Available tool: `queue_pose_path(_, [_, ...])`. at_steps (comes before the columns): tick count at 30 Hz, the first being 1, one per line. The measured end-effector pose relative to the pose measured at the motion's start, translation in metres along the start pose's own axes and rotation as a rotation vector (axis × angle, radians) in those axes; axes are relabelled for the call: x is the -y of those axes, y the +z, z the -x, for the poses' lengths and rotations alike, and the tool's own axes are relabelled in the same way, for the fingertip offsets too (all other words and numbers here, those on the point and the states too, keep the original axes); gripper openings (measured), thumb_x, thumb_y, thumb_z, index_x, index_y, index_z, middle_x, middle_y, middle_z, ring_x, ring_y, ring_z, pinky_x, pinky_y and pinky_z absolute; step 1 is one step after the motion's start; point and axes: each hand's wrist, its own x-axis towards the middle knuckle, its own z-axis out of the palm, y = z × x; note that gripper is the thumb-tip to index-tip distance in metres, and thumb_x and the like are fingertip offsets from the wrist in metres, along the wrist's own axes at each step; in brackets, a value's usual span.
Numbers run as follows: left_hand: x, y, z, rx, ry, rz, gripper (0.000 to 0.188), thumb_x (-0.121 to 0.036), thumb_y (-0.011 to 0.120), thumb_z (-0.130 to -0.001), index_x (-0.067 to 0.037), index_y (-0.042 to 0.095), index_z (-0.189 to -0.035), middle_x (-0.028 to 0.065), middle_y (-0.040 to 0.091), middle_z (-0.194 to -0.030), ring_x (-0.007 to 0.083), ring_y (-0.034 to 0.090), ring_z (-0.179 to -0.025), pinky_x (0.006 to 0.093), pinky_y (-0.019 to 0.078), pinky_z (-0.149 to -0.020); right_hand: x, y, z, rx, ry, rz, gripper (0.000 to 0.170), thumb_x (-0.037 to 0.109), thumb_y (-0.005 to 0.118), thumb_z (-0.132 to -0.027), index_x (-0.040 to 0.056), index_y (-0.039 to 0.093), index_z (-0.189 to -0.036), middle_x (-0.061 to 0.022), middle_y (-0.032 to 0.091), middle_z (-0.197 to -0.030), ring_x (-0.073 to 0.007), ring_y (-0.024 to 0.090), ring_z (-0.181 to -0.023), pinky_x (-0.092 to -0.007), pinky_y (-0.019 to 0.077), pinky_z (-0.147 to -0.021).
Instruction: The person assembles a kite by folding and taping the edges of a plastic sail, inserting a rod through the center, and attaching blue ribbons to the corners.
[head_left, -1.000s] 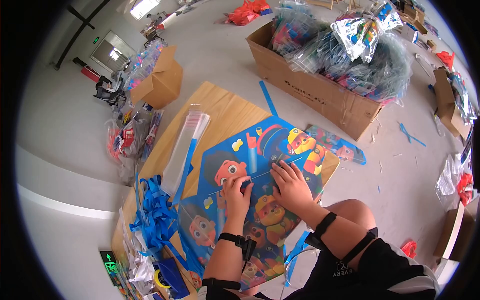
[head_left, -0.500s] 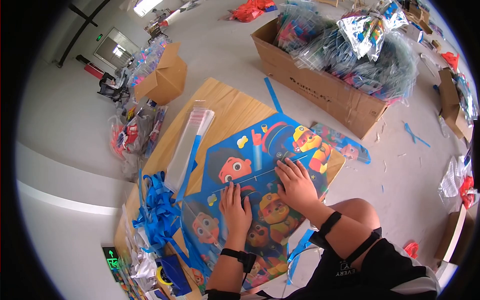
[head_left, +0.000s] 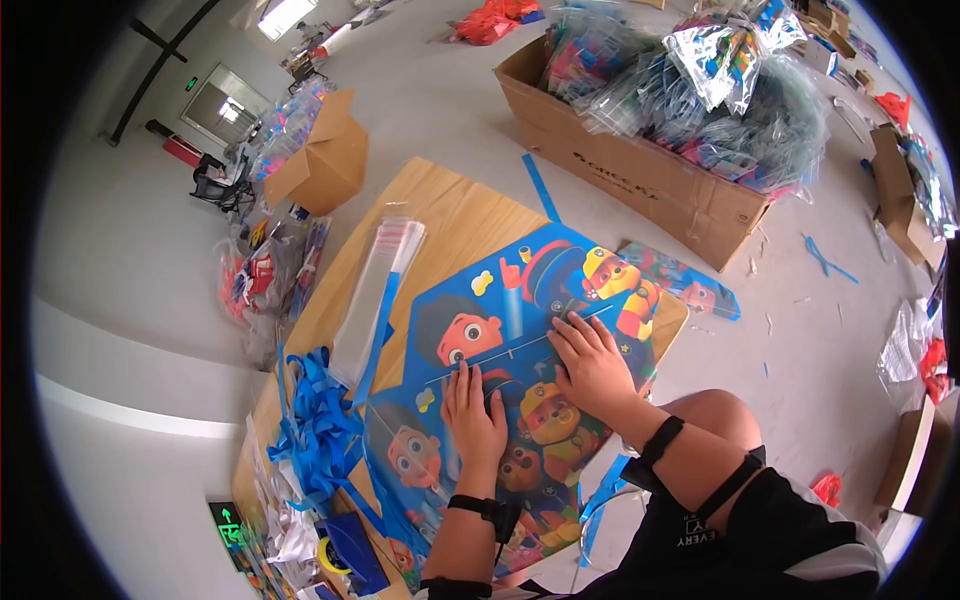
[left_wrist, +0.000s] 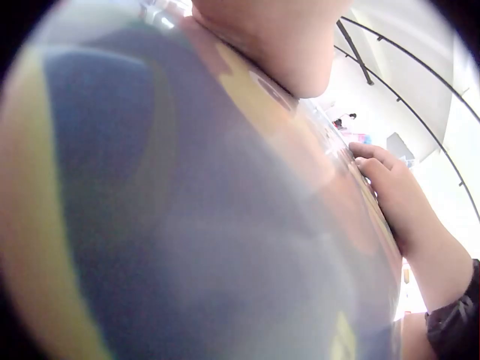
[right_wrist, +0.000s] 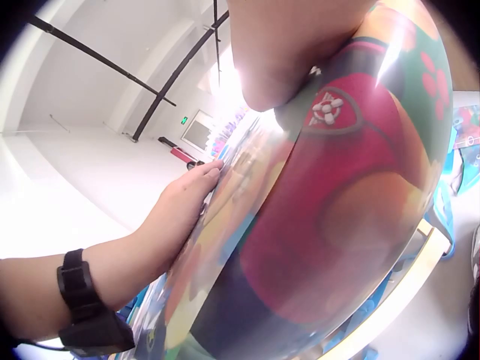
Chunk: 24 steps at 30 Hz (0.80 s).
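A large glossy blue sheet (head_left: 515, 330) printed with cartoon dogs and a child lies on the wooden table in the head view. A straight pale edge crosses it, with another printed layer (head_left: 540, 425) on the near side. My left hand (head_left: 475, 425) rests on that layer, fingers extended, tips right at the edge. To its right, my right hand (head_left: 597, 365) lies with fingers spread and straight, tips also at the edge. In the right wrist view the near layer (right_wrist: 337, 217) bulges and hangs over the table's side; there my left hand (right_wrist: 176, 214) rests on the print.
Left on the wooden table (head_left: 430, 205) are a stack of clear plastic sleeves (head_left: 375, 300), tangled blue ribbon (head_left: 315, 420) and a yellow tape roll (head_left: 330, 555). A big carton (head_left: 630, 165) full of bagged goods stands on the floor ahead; a smaller carton (head_left: 325, 165) stands farther left.
My left hand's fingers, bent at the pale edge one second ago, have straightened and now lie on the near layer. My right hand stays at the edge. The head view shifts slightly.
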Motion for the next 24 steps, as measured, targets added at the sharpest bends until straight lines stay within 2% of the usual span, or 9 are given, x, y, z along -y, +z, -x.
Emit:
queue_pose_path(15, [-0.001, -0.003, -0.001, 0.017, 0.007, 0.052, 0.049, -0.026, 0.059, -0.102, -0.005, 0.054, -0.146, 0.0147, 0.042, -0.16, 0.0374, 0.034, -0.15, 0.0519, 0.0251, -0.119, 0.002, -0.001, 0.0, 0.011, -0.012, 0.036, 0.048, 0.024, 0.06, -0.093, 0.0122, 0.058, -0.14, -0.0087, 0.045, -0.155, -0.0267, 0.037, -0.148, -0.0524, 0.0266, -0.123])
queue_pose_path(18, [-0.002, -0.004, -0.001, -0.045, 0.021, 0.068, 0.046, -0.022, 0.061, -0.101, -0.004, 0.056, -0.142, 0.0162, 0.042, -0.16, 0.0382, 0.039, -0.146, 0.0521, 0.027, -0.118, 0.002, -0.001, -0.001, -0.004, -0.005, 0.013, 0.048, 0.022, 0.061, -0.093, 0.0128, 0.058, -0.14, -0.0082, 0.046, -0.155, -0.0265, 0.037, -0.149, -0.0535, 0.0264, -0.122])
queue_pose_path(20, [-0.001, -0.008, -0.002, -0.085, 0.041, 0.158, 0.04, -0.016, 0.061, -0.1, -0.003, 0.059, -0.138, 0.0162, 0.045, -0.157, 0.0367, 0.045, -0.142, 0.0497, 0.0337, -0.115, 0.003, -0.004, 0.0, -0.011, -0.006, -0.014, 0.048, 0.021, 0.061, -0.092, 0.0133, 0.058, -0.14, -0.0078, 0.046, -0.154, -0.0264, 0.037, -0.149, -0.0543, 0.0264, -0.122])
queue_pose_path(21, [0.001, -0.01, -0.001, -0.088, 0.03, 0.155, 0.04, -0.016, 0.061, -0.1, -0.003, 0.059, -0.138, 0.0162, 0.045, -0.157, 0.0367, 0.045, -0.142, 0.0497, 0.0337, -0.115, 0.003, -0.006, -0.001, -0.049, 0.019, -0.041, 0.049, 0.018, 0.062, -0.09, 0.0139, 0.059, -0.139, -0.0075, 0.047, -0.154, -0.0262, 0.038, -0.148, -0.0553, 0.0266, -0.12])
queue_pose_path(23, [0.009, -0.016, 0.004, -0.165, -0.027, 0.409, 0.035, -0.012, 0.06, -0.1, -0.003, 0.061, -0.133, 0.0159, 0.05, -0.152, 0.0345, 0.051, -0.136, 0.0452, 0.041, -0.109, 0.005, -0.015, -0.005, -0.077, -0.001, -0.077, 0.049, 0.015, 0.063, -0.089, 0.0146, 0.06, -0.137, -0.0071, 0.048, -0.153, -0.0261, 0.039, -0.147, -0.0563, 0.0268, -0.119])
queue_pose_path(24, [0.011, -0.02, 0.008, -0.243, -0.056, 0.402, 0.031, -0.011, 0.06, -0.1, -0.004, 0.062, -0.13, 0.0146, 0.053, -0.148, 0.0296, 0.054, -0.132, 0.04, 0.0455, -0.103, 0.005, -0.021, -0.006, -0.111, 0.005, -0.065, 0.05, 0.012, 0.064, -0.086, 0.015, 0.06, -0.137, -0.0067, 0.049, -0.151, -0.026, 0.04, -0.146, -0.0568, 0.0272, -0.118])
